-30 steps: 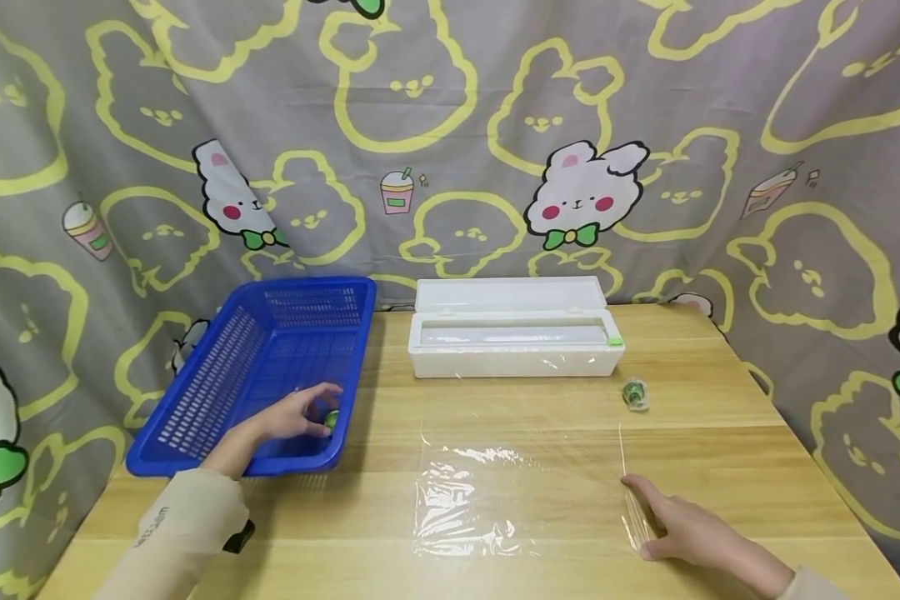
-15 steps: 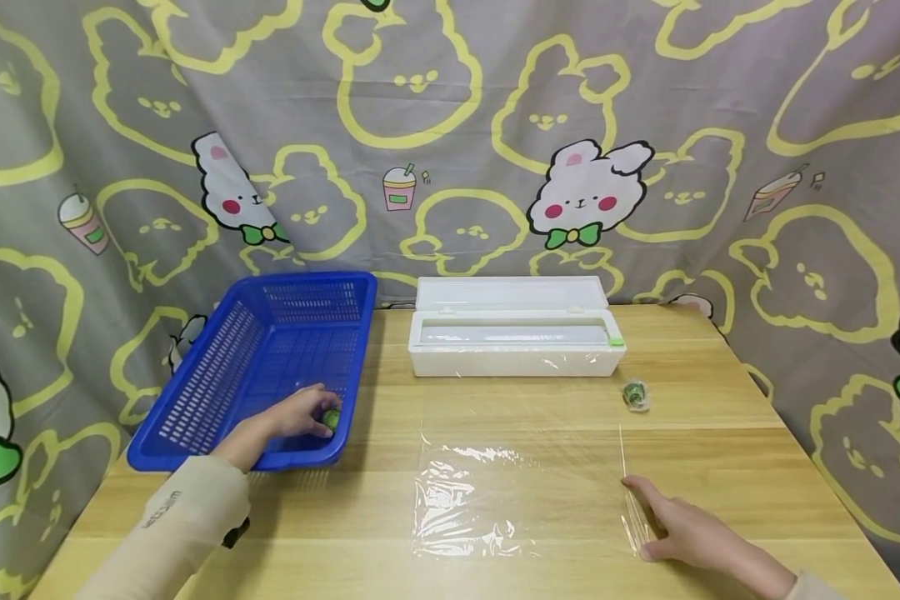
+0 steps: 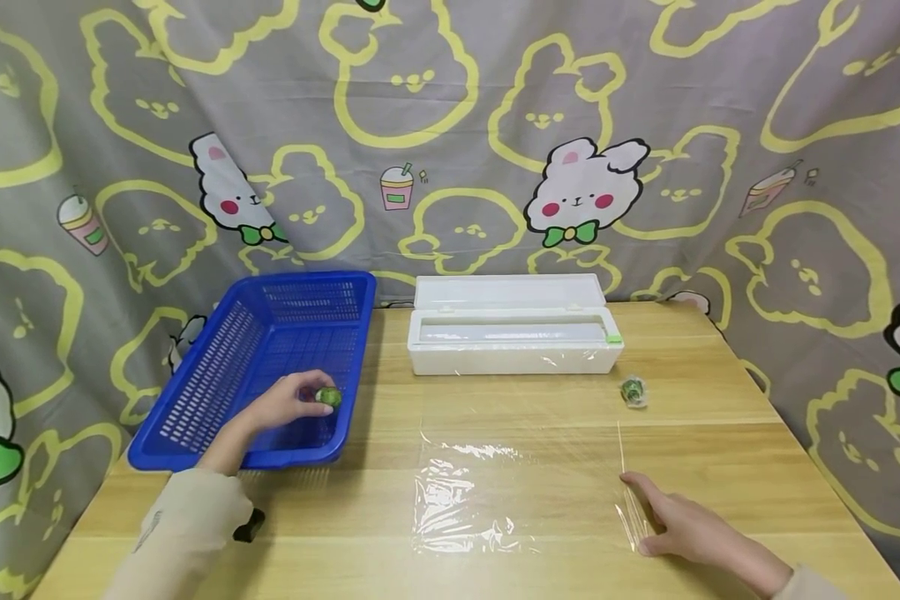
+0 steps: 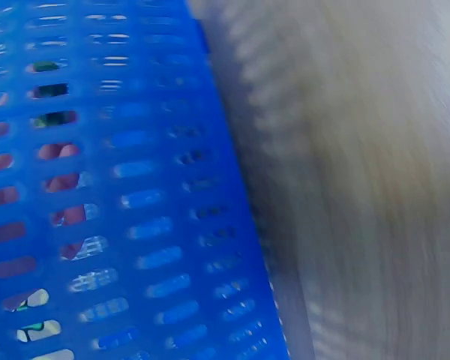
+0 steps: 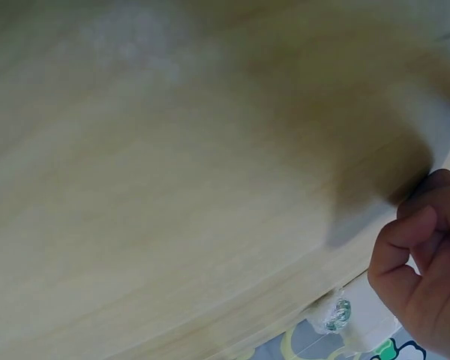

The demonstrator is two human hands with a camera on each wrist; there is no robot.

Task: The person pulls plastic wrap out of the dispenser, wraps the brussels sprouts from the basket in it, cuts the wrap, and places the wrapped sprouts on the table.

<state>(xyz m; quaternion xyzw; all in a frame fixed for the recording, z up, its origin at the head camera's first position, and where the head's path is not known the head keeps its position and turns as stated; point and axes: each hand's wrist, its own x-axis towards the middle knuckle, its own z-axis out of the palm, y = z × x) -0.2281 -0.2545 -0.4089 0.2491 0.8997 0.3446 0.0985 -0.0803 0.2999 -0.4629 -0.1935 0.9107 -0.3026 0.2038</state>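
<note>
My left hand (image 3: 288, 402) grips a small round green thing (image 3: 328, 397) between thumb and fingers, near the right wall of a blue plastic basket (image 3: 363, 342). Through the slots of the basket wall (image 4: 154, 229), the left wrist view shows parts of the hand and some green. A sheet of clear cling film (image 3: 450, 500) lies across the table, running from a white dispenser box (image 3: 513, 360). My right hand (image 3: 682, 523) holds the film's right edge, which wrinkles between thumb and forefinger. Curled fingers (image 5: 405, 247) show in the right wrist view.
Right of the dispenser's front lies a green piece wrapped in film (image 3: 633, 392). The dispenser's lid (image 3: 508, 292) stands raised, and a green slider (image 3: 613, 339) sits at its right end. A patterned curtain (image 3: 465, 125) hangs behind the wooden table (image 3: 720, 417).
My left hand has closed round the green thing in the basket and raised it a little from the corner. My right hand stays at the film's edge.
</note>
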